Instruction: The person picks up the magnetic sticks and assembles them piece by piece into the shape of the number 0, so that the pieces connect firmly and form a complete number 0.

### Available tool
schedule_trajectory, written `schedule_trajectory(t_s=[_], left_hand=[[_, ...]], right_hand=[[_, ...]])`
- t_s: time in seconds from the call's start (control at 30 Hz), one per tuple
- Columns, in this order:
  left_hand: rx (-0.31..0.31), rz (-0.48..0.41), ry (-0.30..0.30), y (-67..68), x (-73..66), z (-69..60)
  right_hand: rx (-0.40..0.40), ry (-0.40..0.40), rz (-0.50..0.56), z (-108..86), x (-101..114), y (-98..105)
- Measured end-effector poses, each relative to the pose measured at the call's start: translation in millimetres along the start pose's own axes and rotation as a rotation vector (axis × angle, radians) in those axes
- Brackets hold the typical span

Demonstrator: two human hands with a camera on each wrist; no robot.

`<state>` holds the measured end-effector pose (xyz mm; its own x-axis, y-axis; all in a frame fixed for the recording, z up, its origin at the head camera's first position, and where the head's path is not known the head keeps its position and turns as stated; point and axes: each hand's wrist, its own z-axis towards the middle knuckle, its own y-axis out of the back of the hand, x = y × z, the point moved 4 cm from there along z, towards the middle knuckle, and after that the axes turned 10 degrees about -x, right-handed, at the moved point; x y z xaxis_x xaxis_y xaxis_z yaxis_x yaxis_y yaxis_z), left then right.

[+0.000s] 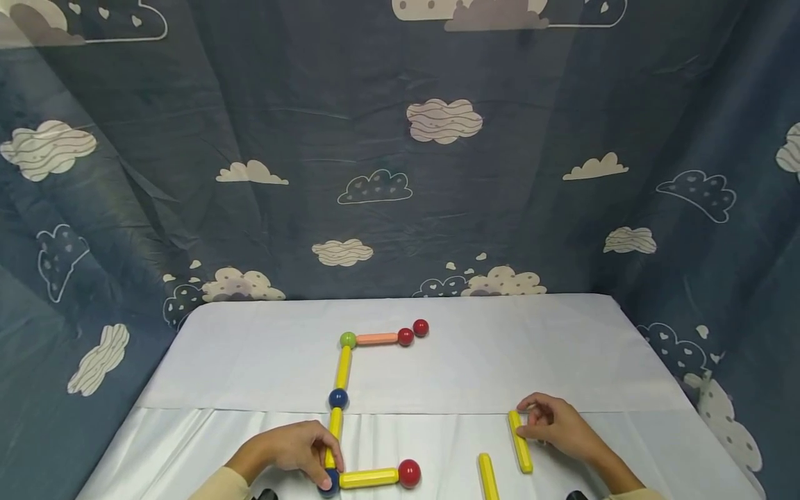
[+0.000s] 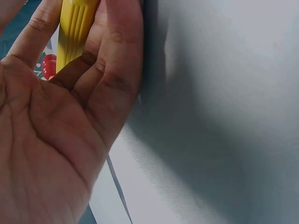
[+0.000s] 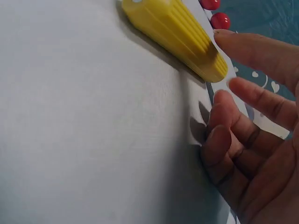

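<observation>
We see the left grip [image 1: 296, 448] pinching the lower yellow rod [image 1: 335, 421] beside the blue corner ball [image 1: 329, 490]; a sideways press there could part the two. The right grip [image 1: 559, 425] is loosely spread at the far end of the right-hand yellow rod [image 1: 521, 444], which lies on the bench [image 1: 562, 361]; we cannot tell whether they touch, and a careless brush could knock it askew. Farther out, a jolt might send the endmost red ball [image 1: 421, 328] rolling.
</observation>
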<state>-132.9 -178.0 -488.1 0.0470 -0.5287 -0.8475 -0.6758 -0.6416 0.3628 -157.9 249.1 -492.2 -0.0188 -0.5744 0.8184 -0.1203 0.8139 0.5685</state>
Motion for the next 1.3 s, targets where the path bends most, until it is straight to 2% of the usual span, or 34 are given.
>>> schedule_trajectory(t_s=[0.2, 0.4, 0.53, 0.67, 0.77, 0.83, 0.93, 1.03, 1.13, 1.3], left_hand=[[-0.007, 0.019, -0.019, 0.8, -0.5, -2.1], [-0.042, 0.109, -0.017, 0.6, -5.3, -5.9], [-0.064, 0.187, -0.047, 1.1, -12.3, -10.7], [-0.116, 0.264, -0.037, 5.5, -19.7, -16.8], [-0.179, 0.318, 0.006, 9.1, -24.5, -19.7], [-0.222, 0.350, 0.010, 9.6, -29.4, -20.5], [-0.249, 0.378, -0.010, 5.4, -38.2, -17.3], [-0.231, 0.369, -0.061, -4.4, -47.4, -10.0], [-0.212, 0.353, -0.100, -15.3, -53.4, -0.8], [-0.213, 0.307, -0.112, -32.6, -56.2, 14.4]], right_hand=[[-0.031, -0.019, -0.065, 1.0, 3.1, -5.6], [-0.044, -0.064, -0.134, 2.8, 3.1, -13.0], [-0.051, -0.080, -0.143, 2.8, 3.3, -15.4], [-0.043, -0.070, -0.134, 2.2, 4.2, -15.4], [-0.050, -0.080, -0.133, 2.7, 4.5, -15.4], [-0.062, -0.095, -0.140, 2.8, 5.1, -15.3], [-0.088, -0.137, -0.155, 3.2, 5.0, -15.0], [-0.096, -0.156, -0.154, 3.4, 4.7, -14.4], [-0.087, -0.146, -0.139, 3.9, 4.3, -14.2], [-0.069, -0.135, -0.130, 4.8, 3.8, -14.6]])
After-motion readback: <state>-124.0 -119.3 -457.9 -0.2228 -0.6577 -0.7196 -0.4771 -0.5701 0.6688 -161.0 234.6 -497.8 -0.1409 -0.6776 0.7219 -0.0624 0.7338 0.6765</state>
